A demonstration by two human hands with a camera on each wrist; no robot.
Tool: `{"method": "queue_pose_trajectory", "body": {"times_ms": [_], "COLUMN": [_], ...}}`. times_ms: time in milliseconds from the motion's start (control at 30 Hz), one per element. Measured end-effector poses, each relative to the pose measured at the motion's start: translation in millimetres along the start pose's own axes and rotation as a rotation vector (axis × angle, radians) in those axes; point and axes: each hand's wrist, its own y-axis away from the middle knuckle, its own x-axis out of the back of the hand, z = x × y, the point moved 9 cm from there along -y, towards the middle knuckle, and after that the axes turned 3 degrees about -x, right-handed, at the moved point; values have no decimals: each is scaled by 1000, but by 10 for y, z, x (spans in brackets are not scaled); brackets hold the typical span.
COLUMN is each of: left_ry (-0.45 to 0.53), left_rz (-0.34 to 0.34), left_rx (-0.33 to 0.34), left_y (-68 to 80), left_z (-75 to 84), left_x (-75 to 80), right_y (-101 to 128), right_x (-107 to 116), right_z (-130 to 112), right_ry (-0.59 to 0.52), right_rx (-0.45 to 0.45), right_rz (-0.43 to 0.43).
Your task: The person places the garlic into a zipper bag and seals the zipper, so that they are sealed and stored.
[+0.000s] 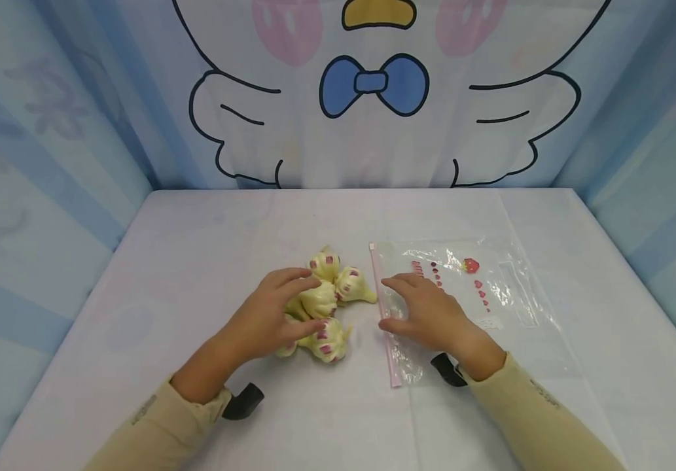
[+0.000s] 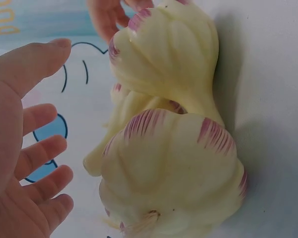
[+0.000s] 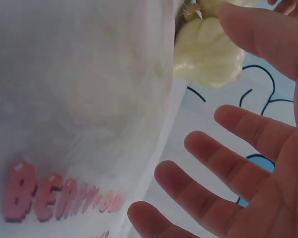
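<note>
Left hand (image 1: 274, 313), spread and empty, beside garlic bulbs (image 1: 321, 301); right hand (image 1: 428, 319), likewise, over pink-edged clear bag (image 1: 505, 288); apparently reaching stage, next calling for curled fingers.

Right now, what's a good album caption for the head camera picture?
Open left grip above garlic bulbs, open right grip above a clear pink-edged bag.
</note>
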Motion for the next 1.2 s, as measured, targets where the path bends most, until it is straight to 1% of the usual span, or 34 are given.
{"method": "queue_pose_trajectory", "body": {"times_ms": [100, 233, 367, 567, 700, 833, 1000, 1067, 1200], "left_ry": [5, 1, -6, -1, 0, 8, 35, 47, 62], "left_rz": [0, 9, 16, 21, 23, 24, 37, 40, 37], "left_rx": [4, 3, -5, -12, -15, -15, -35, -37, -46], "left_y": [4, 4, 2, 4, 2, 1, 0, -4, -27], "left_z": [5, 4, 4, 4, 1, -3, 14, 22, 54], "left_x": [-10, -11, -4, 4, 6, -3, -12, -18, -27], "right_y": [-25, -48, -48, -64, -73, -81, -78, -74, -48], "right_x": [-71, -142, -171, -205, -223, -198, -131, -104, -44], "right_z": [-15, -7, -16, -3, 27, 25, 15, 28, 91], "right_ry": [11, 52, 85, 93, 65, 15, -57, -71, -75], "right_rx": [-13, -52, -90, -141, -163, -134, -90, -92, -134], "right_rz": [-26, -58, -79, -93, -103, -99, -87, -76, -48]}}
